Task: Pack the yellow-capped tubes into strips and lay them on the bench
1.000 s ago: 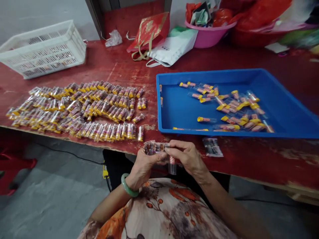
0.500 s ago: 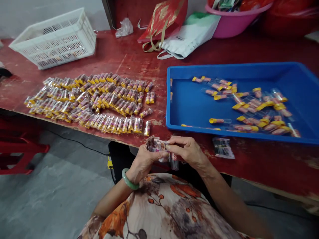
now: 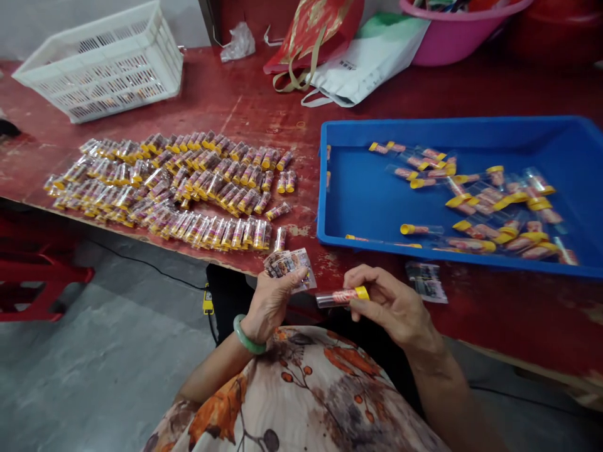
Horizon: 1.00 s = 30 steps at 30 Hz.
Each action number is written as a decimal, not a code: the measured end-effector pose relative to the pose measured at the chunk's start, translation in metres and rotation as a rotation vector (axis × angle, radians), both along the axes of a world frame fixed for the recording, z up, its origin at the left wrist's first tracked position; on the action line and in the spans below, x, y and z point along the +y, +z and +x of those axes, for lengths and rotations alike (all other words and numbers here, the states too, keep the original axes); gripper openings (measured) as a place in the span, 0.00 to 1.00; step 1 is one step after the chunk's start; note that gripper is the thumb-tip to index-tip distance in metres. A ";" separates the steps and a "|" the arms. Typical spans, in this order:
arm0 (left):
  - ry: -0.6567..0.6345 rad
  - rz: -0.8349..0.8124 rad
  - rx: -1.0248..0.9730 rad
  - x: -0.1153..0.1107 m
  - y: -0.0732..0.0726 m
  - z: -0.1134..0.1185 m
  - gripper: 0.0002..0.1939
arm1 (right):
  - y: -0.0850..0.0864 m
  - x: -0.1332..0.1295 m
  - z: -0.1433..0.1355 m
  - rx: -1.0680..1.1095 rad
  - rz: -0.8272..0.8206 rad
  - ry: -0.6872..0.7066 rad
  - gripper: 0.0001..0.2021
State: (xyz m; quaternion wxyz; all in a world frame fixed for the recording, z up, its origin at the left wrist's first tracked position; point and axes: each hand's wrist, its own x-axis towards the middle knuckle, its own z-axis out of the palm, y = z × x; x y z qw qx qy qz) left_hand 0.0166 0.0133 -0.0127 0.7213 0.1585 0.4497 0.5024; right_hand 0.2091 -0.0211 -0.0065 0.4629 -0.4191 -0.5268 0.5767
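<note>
My left hand (image 3: 273, 298) is closed on a small fanned stack of printed cards (image 3: 292, 267), thumb on top. Between the thumb and fingers of my right hand (image 3: 393, 304) is a clear tube (image 3: 342, 296) with a yellow cap and a pink-red printed insert, lying nearly level with the cap toward my palm. The cards and the tube are apart. Beyond my left hand, many yellow-capped tubes (image 3: 207, 232) with darker printed wraps lie in rows. More tubes (image 3: 475, 198) with pinkish inserts are scattered in a blue tray (image 3: 362, 135).
A small pack of dark printed cards (image 3: 426, 280) lies by the tray's front edge. Across the red table (image 3: 245, 103) stand a white crate (image 3: 117, 75), a red bag (image 3: 320, 31), a white-green bag (image 3: 362, 66) and a pink basin (image 3: 456, 34). A red stool (image 3: 47, 276) is at left.
My right hand has drawn away to the right from the cards, and the tube has swung from hanging down to nearly level. The cards in my left hand now show fanned out.
</note>
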 end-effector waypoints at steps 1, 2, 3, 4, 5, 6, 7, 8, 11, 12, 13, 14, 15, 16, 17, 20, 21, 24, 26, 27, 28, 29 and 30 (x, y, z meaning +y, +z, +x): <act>0.012 0.007 -0.007 0.000 0.000 0.001 0.20 | 0.000 -0.004 -0.001 0.013 0.043 0.012 0.04; 0.027 0.010 -0.010 -0.001 0.000 0.002 0.19 | -0.001 -0.007 -0.003 0.009 0.083 0.015 0.05; 0.047 0.011 -0.008 -0.001 0.000 0.003 0.18 | -0.001 -0.009 -0.005 -0.010 0.121 0.006 0.06; 0.064 0.007 -0.004 -0.002 0.001 0.003 0.18 | -0.001 -0.011 -0.007 -0.040 0.158 -0.012 0.07; 0.077 0.002 -0.004 -0.002 0.001 0.004 0.17 | -0.002 -0.013 -0.010 -0.076 0.196 -0.036 0.08; 0.085 -0.005 -0.008 -0.002 0.001 0.004 0.17 | -0.003 -0.014 -0.012 -0.112 0.231 -0.056 0.08; 0.089 -0.012 -0.015 -0.002 0.002 0.005 0.17 | -0.003 -0.016 -0.013 -0.141 0.264 -0.073 0.09; 0.091 -0.020 -0.024 -0.003 0.002 0.005 0.18 | -0.004 -0.017 -0.015 -0.161 0.298 -0.089 0.10; 0.109 -0.036 -0.046 -0.004 0.003 0.007 0.19 | -0.005 -0.020 -0.018 -0.202 0.378 -0.115 0.11; 0.114 -0.034 -0.052 -0.005 0.003 0.008 0.19 | -0.005 -0.021 -0.018 -0.222 0.402 -0.119 0.11; 0.114 -0.027 -0.061 -0.006 0.003 0.009 0.19 | -0.005 -0.021 -0.019 -0.249 0.431 -0.125 0.11; 0.108 -0.017 -0.074 -0.007 0.003 0.010 0.19 | -0.004 -0.022 -0.020 -0.287 0.465 -0.137 0.12; 0.099 -0.007 -0.087 -0.007 0.003 0.010 0.19 | -0.004 -0.022 -0.021 -0.335 0.505 -0.162 0.12; 0.089 -0.001 -0.101 -0.008 0.003 0.011 0.19 | -0.004 -0.022 -0.022 -0.390 0.552 -0.195 0.13; 0.082 -0.002 -0.113 -0.009 0.003 0.011 0.19 | -0.004 -0.022 -0.023 -0.449 0.602 -0.234 0.14; 0.084 -0.039 -0.139 -0.009 0.004 0.009 0.17 | -0.005 -0.025 -0.027 -0.607 0.742 -0.355 0.17; 0.090 -0.056 -0.145 -0.008 0.004 0.009 0.16 | -0.006 -0.026 -0.029 -0.652 0.777 -0.383 0.17; 0.111 -0.086 -0.145 -0.008 0.005 0.007 0.15 | -0.009 -0.029 -0.034 -0.743 0.842 -0.450 0.18; 0.114 -0.100 -0.138 -0.008 0.005 0.006 0.15 | -0.010 -0.029 -0.038 -0.730 0.820 -0.490 0.16; 0.109 -0.109 -0.139 -0.008 0.004 0.005 0.15 | -0.011 -0.029 -0.040 -0.700 0.777 -0.508 0.15; 0.103 -0.117 -0.143 -0.008 0.004 0.005 0.15 | -0.012 -0.028 -0.042 -0.659 0.719 -0.517 0.14; 0.097 -0.123 -0.147 -0.008 0.004 0.005 0.15 | -0.013 -0.028 -0.044 -0.619 0.660 -0.524 0.12; 0.094 -0.124 -0.148 -0.009 0.004 0.005 0.16 | -0.014 -0.027 -0.045 -0.591 0.617 -0.532 0.12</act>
